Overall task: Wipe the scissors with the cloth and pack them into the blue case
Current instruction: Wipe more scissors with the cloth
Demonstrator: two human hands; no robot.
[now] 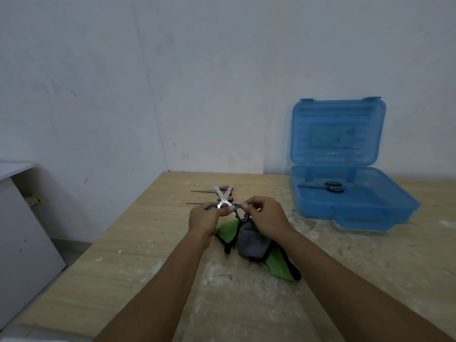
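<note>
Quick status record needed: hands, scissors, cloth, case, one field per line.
left hand: grips one handle of the open scissors
right hand: grips the other handle
held scissors: blades spread in an X, tips pointing away, above the table
cloth: green and grey, crumpled on the table under the hands, not touching the blades
blue case: open, lid upright, on the right of the table
packed scissors: one black-handled pair lying in the case
other scissors: two more pairs lying behind the hands, partly hidden
</note>
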